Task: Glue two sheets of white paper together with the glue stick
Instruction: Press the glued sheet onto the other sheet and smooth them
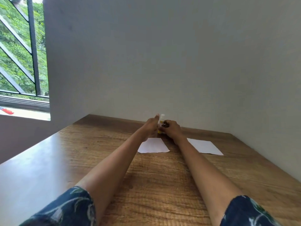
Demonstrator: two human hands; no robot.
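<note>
Two white paper sheets lie apart on the wooden table: one sheet between my forearms, the other sheet to the right of my right arm. Beyond them, near the wall, the glue stick stands upright, with a yellow body and a white top. My left hand holds its body from the left, one finger pointing up beside it. My right hand grips a small dark cap right against the stick's right side. The stick's lower part is hidden by my fingers.
A grey wall runs along the table's far and right edges, close behind the glue stick. At the left is a window with a metal grille, and a red object lies on its sill.
</note>
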